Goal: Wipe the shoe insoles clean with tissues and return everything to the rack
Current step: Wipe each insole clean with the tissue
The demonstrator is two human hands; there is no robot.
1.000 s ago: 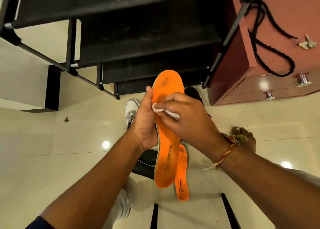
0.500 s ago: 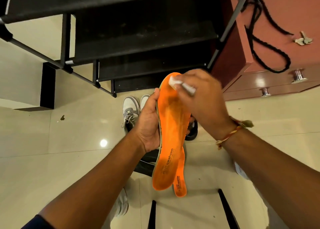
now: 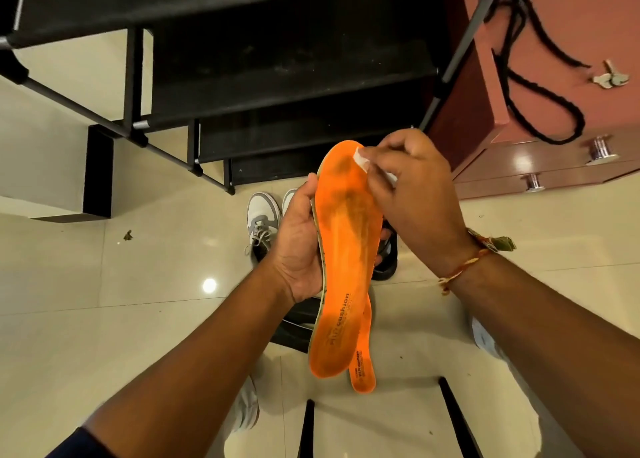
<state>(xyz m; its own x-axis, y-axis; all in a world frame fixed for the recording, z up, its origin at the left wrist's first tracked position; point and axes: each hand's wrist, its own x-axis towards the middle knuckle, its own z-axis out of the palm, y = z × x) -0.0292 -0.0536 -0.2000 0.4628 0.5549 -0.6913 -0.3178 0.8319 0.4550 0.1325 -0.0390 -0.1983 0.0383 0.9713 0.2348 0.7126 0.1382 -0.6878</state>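
Observation:
My left hand (image 3: 299, 246) grips two orange insoles together at their middle. The front insole (image 3: 346, 249) faces me, with dark grime on its toe half. A second orange insole (image 3: 363, 371) sticks out behind it at the heel end. My right hand (image 3: 405, 194) pinches a small white tissue (image 3: 362, 157) and presses it on the toe end of the front insole. The black shoe rack (image 3: 277, 76) stands just beyond the insoles.
A grey-and-white sneaker (image 3: 261, 220) sits on the tiled floor below my hands, and a black shoe (image 3: 388, 260) shows behind the insoles. A reddish-brown drawer cabinet (image 3: 554, 138) with a black cord (image 3: 540, 104) and keys (image 3: 609, 78) stands on the right.
My right hand with the tissue went from the insole's middle up to its toe end. It now sits slightly lower than half a second ago. My left hand keeps its grip.

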